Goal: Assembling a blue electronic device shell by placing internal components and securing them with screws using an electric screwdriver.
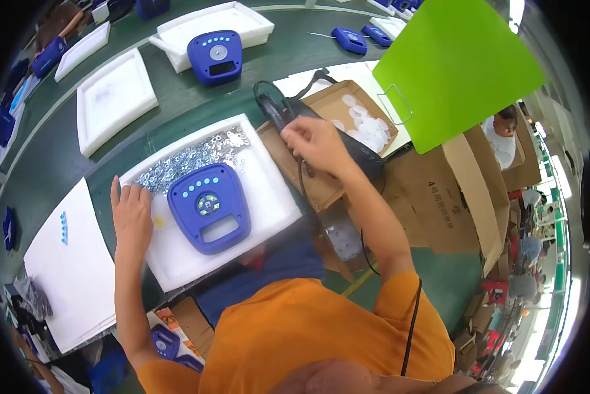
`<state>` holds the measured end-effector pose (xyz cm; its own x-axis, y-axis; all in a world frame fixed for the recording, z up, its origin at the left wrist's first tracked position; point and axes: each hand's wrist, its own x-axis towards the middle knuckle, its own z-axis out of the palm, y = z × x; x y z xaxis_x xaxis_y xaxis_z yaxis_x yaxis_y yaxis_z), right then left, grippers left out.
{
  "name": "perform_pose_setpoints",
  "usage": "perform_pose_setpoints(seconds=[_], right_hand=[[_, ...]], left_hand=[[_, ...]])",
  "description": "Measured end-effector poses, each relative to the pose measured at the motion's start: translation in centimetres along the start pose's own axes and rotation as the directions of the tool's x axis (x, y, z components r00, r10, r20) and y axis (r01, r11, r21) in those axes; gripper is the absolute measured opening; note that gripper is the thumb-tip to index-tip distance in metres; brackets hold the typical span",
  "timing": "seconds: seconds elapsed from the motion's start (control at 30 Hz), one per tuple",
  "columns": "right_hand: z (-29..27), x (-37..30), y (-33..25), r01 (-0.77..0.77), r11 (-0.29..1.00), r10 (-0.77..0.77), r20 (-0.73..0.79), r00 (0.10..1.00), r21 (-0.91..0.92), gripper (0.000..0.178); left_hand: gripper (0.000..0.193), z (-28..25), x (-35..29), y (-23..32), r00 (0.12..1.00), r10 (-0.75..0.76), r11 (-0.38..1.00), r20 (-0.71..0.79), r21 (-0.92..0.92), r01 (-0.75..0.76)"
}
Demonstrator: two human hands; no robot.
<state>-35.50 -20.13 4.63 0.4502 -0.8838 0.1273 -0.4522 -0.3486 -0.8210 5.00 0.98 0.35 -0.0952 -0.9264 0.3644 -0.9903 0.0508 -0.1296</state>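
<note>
My left hand (pixel 132 213) lies with fingers stretched along the left edge of a white foam tray (pixel 269 230). Inside the tray sits a blue plastic housing (pixel 232 180) with a row of light-blue buttons, a round centre and a rectangular window. A heap of small shiny metal parts (pixel 183 162) fills the tray's far side. My right hand (pixel 315 144) is over a cardboard box at the right, its fingers curled together at the lower end of a black, handle-shaped corded tool (pixel 271 110). What is between those fingers, if anything, is hidden.
White discs (pixel 370 131) lie in a shallow cardboard box (pixel 328 105) beyond my right hand. A bright green board (pixel 452 72) stands at the right. Large cartons (pixel 426 197) are below it. Another blue housing (pixel 210 72) rests against foam trays on the green conveyor (pixel 288 39).
</note>
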Motion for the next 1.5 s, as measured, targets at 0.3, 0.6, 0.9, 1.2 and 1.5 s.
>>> perform_pose_setpoints(seconds=[0.3,0.6,0.9,1.2,1.5], right_hand=[[-15.1,6.5,19.0,-0.259,0.436,-0.020,-0.297,0.955,-0.862,0.036],[-11.8,5.9,11.4,-0.171,0.398,-0.048,-0.207,0.977,-0.901,0.032],[3.1,-1.8,-6.7,0.157,0.984,-0.151,0.070,0.986,-0.079,0.015],[12.7,-3.2,-7.3,0.417,0.908,-0.402,0.194,0.895,-0.043,0.012],[12.6,-2.3,-6.6,0.344,0.934,-0.310,0.266,0.913,-0.094,0.015]], left_hand=[[0.007,-2.4,3.1,1.3,0.973,-0.145,0.921,-0.182,-0.383,0.066],[0.003,-2.4,3.6,4.2,0.926,-0.376,0.421,0.045,-0.882,0.213],[0.002,-1.4,3.2,6.0,0.937,-0.348,0.355,0.019,-0.923,0.150],[0.010,-0.9,2.4,5.8,0.940,-0.323,0.512,-0.113,-0.856,0.073],[0.009,-0.8,2.6,6.2,0.950,-0.253,0.615,-0.182,-0.788,0.013]])
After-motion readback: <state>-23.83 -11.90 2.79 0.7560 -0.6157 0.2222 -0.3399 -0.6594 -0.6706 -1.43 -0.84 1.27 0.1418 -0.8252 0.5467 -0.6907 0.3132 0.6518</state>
